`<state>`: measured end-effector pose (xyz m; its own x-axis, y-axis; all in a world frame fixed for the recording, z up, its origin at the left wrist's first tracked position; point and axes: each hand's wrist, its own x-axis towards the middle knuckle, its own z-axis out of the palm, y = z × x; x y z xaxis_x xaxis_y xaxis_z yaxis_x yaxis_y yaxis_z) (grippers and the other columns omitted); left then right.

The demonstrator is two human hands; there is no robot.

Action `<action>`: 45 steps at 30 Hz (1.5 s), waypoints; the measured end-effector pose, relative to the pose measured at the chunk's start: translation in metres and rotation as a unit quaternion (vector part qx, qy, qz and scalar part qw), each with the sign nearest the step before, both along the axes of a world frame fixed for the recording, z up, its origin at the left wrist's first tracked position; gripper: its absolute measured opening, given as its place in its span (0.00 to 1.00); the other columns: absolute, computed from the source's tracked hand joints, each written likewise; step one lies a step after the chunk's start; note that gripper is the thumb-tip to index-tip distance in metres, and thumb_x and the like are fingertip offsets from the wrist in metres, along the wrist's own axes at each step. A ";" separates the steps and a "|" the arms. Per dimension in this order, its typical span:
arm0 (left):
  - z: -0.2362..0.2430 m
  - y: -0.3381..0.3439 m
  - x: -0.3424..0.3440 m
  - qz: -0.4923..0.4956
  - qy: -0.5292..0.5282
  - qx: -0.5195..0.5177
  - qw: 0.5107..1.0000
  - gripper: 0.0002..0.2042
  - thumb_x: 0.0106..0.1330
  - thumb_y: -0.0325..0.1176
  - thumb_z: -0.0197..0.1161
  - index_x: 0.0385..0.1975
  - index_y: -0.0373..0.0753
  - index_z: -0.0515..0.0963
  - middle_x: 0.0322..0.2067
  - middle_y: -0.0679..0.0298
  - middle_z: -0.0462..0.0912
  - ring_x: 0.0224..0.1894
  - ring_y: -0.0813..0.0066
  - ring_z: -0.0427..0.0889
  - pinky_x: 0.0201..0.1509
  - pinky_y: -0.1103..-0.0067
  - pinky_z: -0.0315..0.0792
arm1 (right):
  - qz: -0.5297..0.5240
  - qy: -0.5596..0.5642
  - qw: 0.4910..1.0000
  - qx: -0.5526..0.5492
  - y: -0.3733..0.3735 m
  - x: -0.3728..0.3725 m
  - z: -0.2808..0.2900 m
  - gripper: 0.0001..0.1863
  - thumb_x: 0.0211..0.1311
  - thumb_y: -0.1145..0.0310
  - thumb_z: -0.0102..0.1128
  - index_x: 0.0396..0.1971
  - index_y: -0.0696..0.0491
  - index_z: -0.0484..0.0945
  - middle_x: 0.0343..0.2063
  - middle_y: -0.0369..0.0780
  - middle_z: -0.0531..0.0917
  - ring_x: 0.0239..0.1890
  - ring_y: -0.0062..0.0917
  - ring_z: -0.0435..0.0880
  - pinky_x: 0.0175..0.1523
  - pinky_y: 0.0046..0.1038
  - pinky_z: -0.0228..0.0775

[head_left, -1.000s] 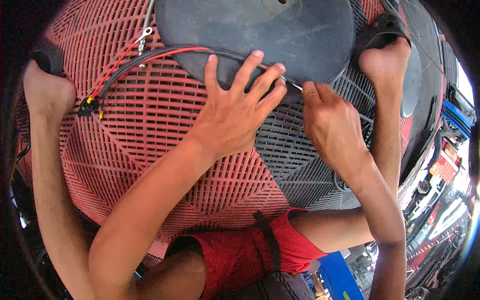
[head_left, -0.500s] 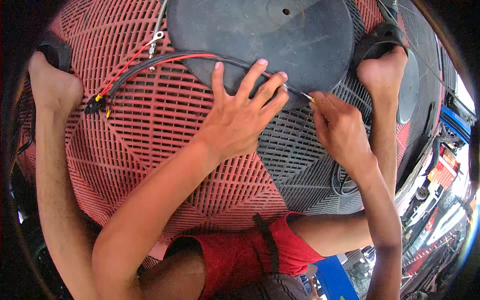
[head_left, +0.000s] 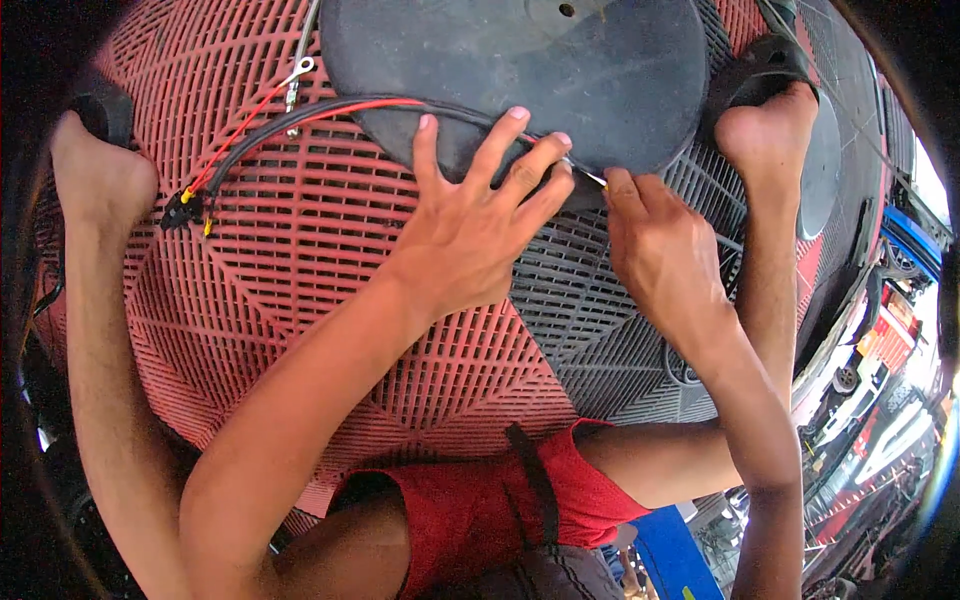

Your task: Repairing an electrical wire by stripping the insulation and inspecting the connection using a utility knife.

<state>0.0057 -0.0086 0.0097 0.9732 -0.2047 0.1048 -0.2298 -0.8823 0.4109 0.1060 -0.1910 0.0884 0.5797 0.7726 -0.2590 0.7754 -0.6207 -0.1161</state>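
Observation:
A bundle of black and red wires (head_left: 330, 108) arcs from a black connector (head_left: 183, 210) with yellow crimped ends across the front of a round black rubber disc (head_left: 430, 55). My left hand (head_left: 475, 210) lies over the bundle, its outer fingers spread and its forefinger bent against the wires; the thumb is hidden beneath. Close by on the right, my right hand (head_left: 665, 230) is closed around a thin tool with a bright metal tip (head_left: 597, 180). That tip points left, against the wires beside my left fingertips. The tool's handle is mostly hidden in my fist.
A ring terminal (head_left: 303, 66) on a red wire lies left of the disc. Red and dark slatted floor tiles (head_left: 400, 370) spread underneath. My feet (head_left: 765, 135) flank the work. A blue object (head_left: 675, 550) and clutter fill the lower right.
My right hand has moved left and slightly up, bringing the metal tip closer to my left fingers. My left hand stays over the wires. The whole view has shifted slightly.

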 end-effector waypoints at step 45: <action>0.030 -0.032 -0.011 0.059 0.028 0.090 0.994 0.49 0.39 0.39 0.68 0.72 0.37 0.65 0.71 0.61 0.62 0.77 0.50 0.53 0.75 0.43 0.45 | -0.244 -0.025 0.919 0.309 -0.024 -0.016 -0.058 0.09 0.59 0.75 0.67 0.40 0.54 0.84 0.40 0.41 0.81 0.34 0.43 0.87 0.37 0.40 0.82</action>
